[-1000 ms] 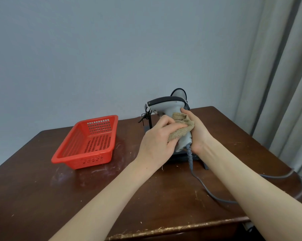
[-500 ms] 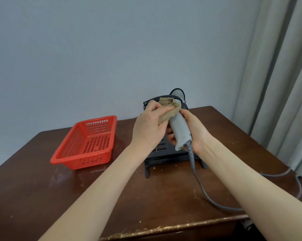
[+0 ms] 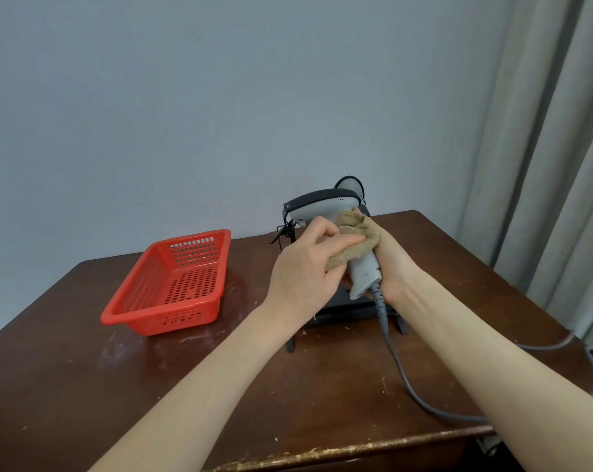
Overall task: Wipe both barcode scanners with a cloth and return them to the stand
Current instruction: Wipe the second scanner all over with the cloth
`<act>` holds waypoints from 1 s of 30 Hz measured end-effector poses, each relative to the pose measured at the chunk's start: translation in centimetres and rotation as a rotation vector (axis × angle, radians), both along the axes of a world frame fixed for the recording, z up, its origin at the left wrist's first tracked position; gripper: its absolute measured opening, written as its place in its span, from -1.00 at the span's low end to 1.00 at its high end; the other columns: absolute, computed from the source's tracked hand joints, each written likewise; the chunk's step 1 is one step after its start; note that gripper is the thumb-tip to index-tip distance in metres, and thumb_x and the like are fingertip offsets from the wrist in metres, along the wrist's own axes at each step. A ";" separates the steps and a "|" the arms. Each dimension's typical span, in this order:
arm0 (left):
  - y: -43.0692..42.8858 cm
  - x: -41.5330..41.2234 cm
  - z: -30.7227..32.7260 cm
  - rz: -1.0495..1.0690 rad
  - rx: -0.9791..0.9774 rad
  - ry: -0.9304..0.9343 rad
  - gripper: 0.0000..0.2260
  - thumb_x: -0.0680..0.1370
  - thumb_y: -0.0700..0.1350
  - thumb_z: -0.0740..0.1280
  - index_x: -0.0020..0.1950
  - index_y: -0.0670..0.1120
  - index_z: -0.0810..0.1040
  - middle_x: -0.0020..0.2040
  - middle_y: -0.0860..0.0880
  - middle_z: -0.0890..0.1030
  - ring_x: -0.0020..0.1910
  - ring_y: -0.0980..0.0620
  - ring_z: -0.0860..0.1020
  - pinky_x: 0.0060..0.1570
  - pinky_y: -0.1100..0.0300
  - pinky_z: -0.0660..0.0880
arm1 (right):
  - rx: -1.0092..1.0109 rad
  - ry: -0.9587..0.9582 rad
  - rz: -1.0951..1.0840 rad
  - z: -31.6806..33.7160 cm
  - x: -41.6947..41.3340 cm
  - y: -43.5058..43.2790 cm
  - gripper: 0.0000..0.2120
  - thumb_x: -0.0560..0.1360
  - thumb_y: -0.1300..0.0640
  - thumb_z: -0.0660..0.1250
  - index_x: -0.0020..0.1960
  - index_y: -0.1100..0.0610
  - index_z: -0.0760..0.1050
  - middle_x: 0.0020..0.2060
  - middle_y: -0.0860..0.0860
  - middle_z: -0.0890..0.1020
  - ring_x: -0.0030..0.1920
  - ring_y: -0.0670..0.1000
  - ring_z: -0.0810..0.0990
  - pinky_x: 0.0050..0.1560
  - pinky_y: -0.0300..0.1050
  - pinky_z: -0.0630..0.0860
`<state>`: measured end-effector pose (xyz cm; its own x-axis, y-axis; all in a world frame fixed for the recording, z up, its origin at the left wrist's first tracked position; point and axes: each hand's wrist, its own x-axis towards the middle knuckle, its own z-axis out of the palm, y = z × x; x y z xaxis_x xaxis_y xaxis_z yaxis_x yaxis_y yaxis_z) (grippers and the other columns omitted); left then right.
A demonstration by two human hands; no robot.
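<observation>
Scanner (image 3: 325, 207) gripped in right hand (image 3: 392, 264) above stand (image 3: 353, 310); left hand (image 3: 303, 279) presses cloth (image 3: 351, 245) on handle.

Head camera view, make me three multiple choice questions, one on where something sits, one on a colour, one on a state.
1. Where is the basket?
A. left of the stand
B. right of the stand
C. on the stand
2. What colour is the cloth?
A. blue
B. tan
C. white
3. What is the scanner doing?
A. lying on the table
B. sitting in the basket
C. held off the stand

A: it sits at the table's left.
B: visibly tan.
C: right hand grips its handle, left hand presses the cloth on it.
</observation>
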<state>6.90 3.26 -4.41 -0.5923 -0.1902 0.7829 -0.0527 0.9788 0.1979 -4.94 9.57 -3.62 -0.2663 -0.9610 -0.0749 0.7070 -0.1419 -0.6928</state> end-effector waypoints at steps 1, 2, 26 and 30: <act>-0.4 -0.1 0.4 0.032 -0.026 0.013 -0.71 0.46 -0.24 0.36 0.16 -0.04 0.61 -0.06 -0.01 0.48 -0.22 0.04 0.51 -0.29 0.06 0.54 | 0.025 0.061 -0.011 0.0 0.1 0.0 -0.61 0.60 -0.08 0.17 -0.24 0.17 0.47 -0.52 0.01 0.52 -0.55 -0.06 0.50 -0.56 -0.28 0.45; -0.9 -0.1 0.8 0.065 -0.051 0.020 -0.72 0.47 -0.23 0.35 0.16 -0.05 0.61 -0.05 -0.02 0.49 -0.22 0.03 0.51 -0.30 0.06 0.54 | 0.061 0.119 -0.002 0.1 0.3 0.0 -0.59 0.59 -0.12 0.18 -0.22 0.18 0.49 -0.50 0.03 0.51 -0.54 -0.05 0.49 -0.57 -0.28 0.44; 2.5 1.1 -2.3 -0.097 0.073 0.020 -0.68 0.45 -0.25 0.35 0.18 -0.04 0.60 -0.06 0.06 0.46 -0.16 0.13 0.51 -0.13 0.24 0.52 | 0.029 0.028 0.033 0.5 -1.3 -0.2 -0.52 0.58 -0.20 0.16 0.07 0.21 0.56 -0.18 0.10 0.61 -0.32 -0.02 0.54 -0.37 -0.19 0.52; 1.7 0.4 -0.7 -0.022 0.127 0.074 -0.68 0.46 -0.25 0.35 0.19 -0.03 0.60 -0.08 0.03 0.49 -0.17 0.08 0.51 -0.18 0.09 0.53 | 0.089 0.011 -0.022 0.4 -0.8 -0.3 -0.59 0.60 -0.11 0.16 -0.14 0.20 0.55 -0.40 0.06 0.61 -0.45 -0.02 0.58 -0.46 -0.24 0.53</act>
<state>7.25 5.01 -5.14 -0.5389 -0.2783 0.7951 -0.0125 0.9464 0.3227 -5.69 9.31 -3.20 -0.2881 -0.9448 -0.1563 0.6969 -0.0949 -0.7109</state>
